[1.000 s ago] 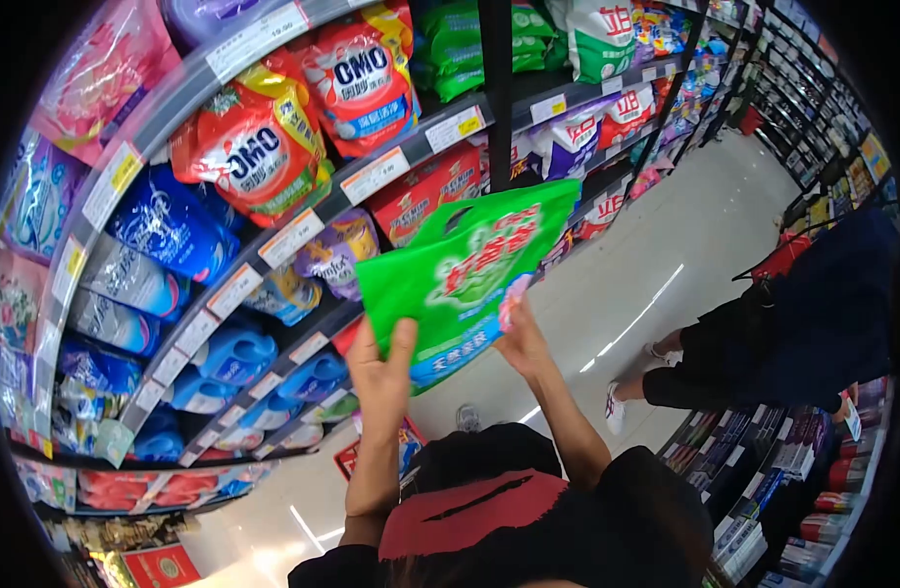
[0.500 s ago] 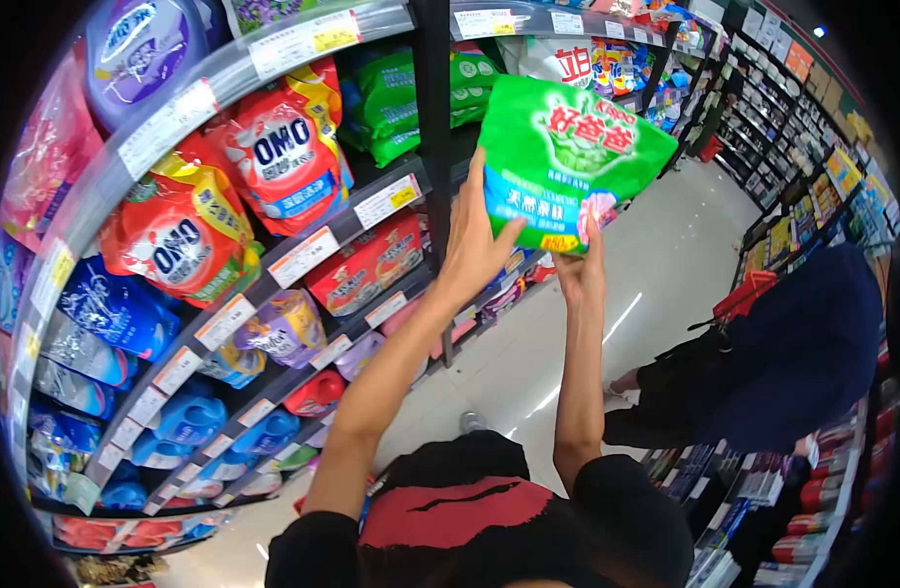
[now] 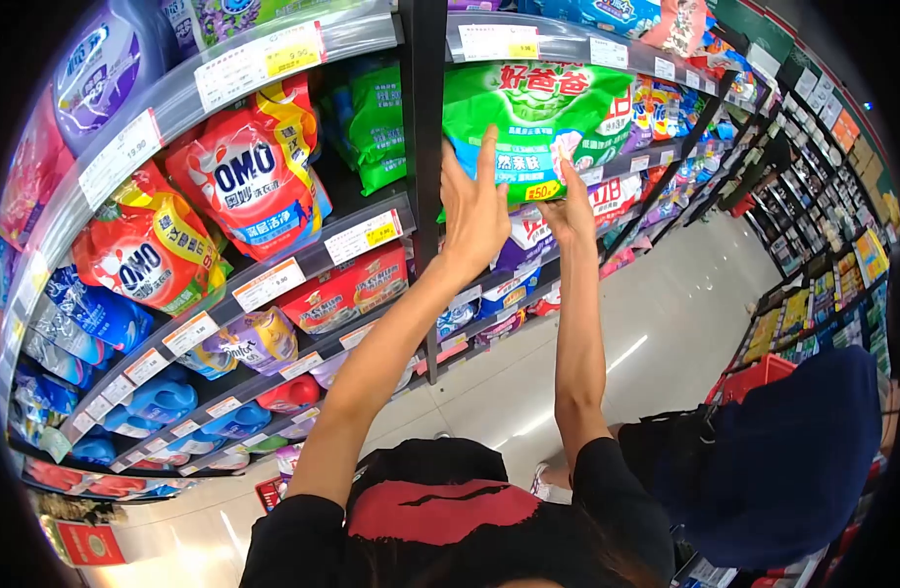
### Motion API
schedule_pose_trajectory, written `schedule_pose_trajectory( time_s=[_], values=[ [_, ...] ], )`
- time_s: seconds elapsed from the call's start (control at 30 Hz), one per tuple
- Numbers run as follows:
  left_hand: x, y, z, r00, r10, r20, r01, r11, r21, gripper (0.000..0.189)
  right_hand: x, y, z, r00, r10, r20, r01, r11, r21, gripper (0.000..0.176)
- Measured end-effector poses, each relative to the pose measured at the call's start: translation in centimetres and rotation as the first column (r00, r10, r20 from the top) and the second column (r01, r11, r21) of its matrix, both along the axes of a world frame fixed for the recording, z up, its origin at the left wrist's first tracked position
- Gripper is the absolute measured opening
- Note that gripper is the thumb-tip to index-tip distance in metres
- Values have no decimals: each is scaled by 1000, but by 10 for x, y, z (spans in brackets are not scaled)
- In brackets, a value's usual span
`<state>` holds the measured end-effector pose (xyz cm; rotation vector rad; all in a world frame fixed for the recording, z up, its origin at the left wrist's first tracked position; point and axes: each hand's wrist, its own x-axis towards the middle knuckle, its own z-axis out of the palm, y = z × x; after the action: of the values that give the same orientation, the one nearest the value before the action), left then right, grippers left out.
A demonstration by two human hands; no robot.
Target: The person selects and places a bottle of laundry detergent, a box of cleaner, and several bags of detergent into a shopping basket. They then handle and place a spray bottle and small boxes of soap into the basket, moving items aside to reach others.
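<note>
- Left hand (image 3: 475, 216) clamped on green bag (image 3: 528, 113), lower left, just beside post (image 3: 425, 127).
- Right hand (image 3: 575, 211) clamped on its lower right.
- Bag upright between hands, at shelf (image 3: 568, 47); resting or not, can't tell.
- Likely positioning; soft bag calls for two-sided support.

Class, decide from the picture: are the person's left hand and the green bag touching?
Touching. The head view shows the left hand against the green bag, its thumb overlapping the front.
</note>
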<state>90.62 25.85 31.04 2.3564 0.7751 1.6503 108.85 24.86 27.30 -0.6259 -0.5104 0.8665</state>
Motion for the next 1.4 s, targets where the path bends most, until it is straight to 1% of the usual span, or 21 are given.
schedule_pose_trajectory(
  time_s=[0.03, 0.13, 0.33, 0.37, 0.43, 0.47, 0.5, 0.53, 0.63, 0.73, 0.83, 0.87, 0.9, 1.0, 1.03, 1.13, 1.2, 1.27, 1.3, 1.37, 1.4],
  values=[
    [4, -1, 2, 1000, 8, 9, -8, 1000, -12, 66, 3, 9, -1, 999, 42, 20, -43, 998, 40, 55],
    [17, 5, 0, 994, 87, 63, -80, 991, -104, 66, -3, 17, 10, 995, -47, 91, 49, 999, -19, 59],
    [26, 29, -10, 978, 184, 96, -178, 982, -69, 65, -12, 26, 19, 956, -134, 261, 168, 980, -111, 62],
    [27, 30, -12, 980, 161, 119, -154, 986, -68, 64, -14, 26, 21, 906, -191, 377, 269, 949, -166, 63],
    [28, 31, -20, 980, 115, 160, -105, 992, -69, 63, -10, 18, 29, 786, -109, 608, 365, 876, -315, 64],
    [27, 31, -24, 984, 155, 83, -156, 988, 0, 63, -8, 17, 30, 710, -44, 702, 422, 825, -375, 65],
    [25, 31, -28, 980, 200, 7, -200, 977, 72, 62, -7, 19, 28, 608, -106, 787, 509, 813, -284, 69],
    [24, 31, -31, 967, 247, -64, -236, 961, 146, 62, -8, 19, 28, 594, -93, 799, 521, 801, -295, 69],
    [26, 32, -39, 960, 261, -99, -240, 952, 190, 64, -11, 22, 26, 533, -46, 845, 538, 789, -296, 73],
    [22, 39, -47, 975, 202, -90, -181, 964, 195, 63, -26, 21, 22, 531, -126, 838, 560, 794, -236, 72],
    [23, 36, -49, 953, 267, -144, -229, 944, 239, 60, -22, 26, 20, 474, -38, 880, 619, 724, -303, 73],
    [23, 33, -55, 966, 208, -153, -169, 957, 236, 59, -21, 27, 20, 454, -11, 891, 632, 709, -313, 73],
    [25, 32, -62, 976, 152, -154, -113, 965, 236, 58, -19, 33, 15, 286, -86, 954, 727, 668, -158, 73],
    [17, 16, -82, 976, 26, -215, 13, 984, 175, 53, -20, 27, 25, 202, 114, 973, 795, 561, -231, 71],
    [9, 6, -88, 975, -7, -221, 36, 991, 128, 52, -21, 25, 27, 84, 108, 991, 843, 522, -128, 70],
    [-24, -25, -105, 968, -139, -209, 144, 990, 7, 46, -41, 7, 56, -60, 240, 969, 930, 367, -33, 67],
    [-54, -42, -133, 951, -230, -204, 210, 971, -115, 42, -10, 21, 41, -447, -150, 882, 794, 388, 468, 60],
    [-96, -50, -174, 889, -304, -342, 228, 943, -243, 38, 6, 39, 45, -378, -275, 884, 727, 503, 468, 57],
    [-121, -62, -197, 855, -339, -392, 216, 921, -324, 36, -2, 46, 48, -102, -331, 938, 726, 620, 297, 56],
    [-174, -81, -247, 815, -241, -527, 19, 920, -391, 33, -10, 86, 19, 115, -653, 748, 785, 522, 335, 49],
    [-199, -93, -269, 778, -217, -590, -67, 904, -422, 32, 28, 106, -11, -101, -719, 687, 716, 428, 552, 38]
  ],
)
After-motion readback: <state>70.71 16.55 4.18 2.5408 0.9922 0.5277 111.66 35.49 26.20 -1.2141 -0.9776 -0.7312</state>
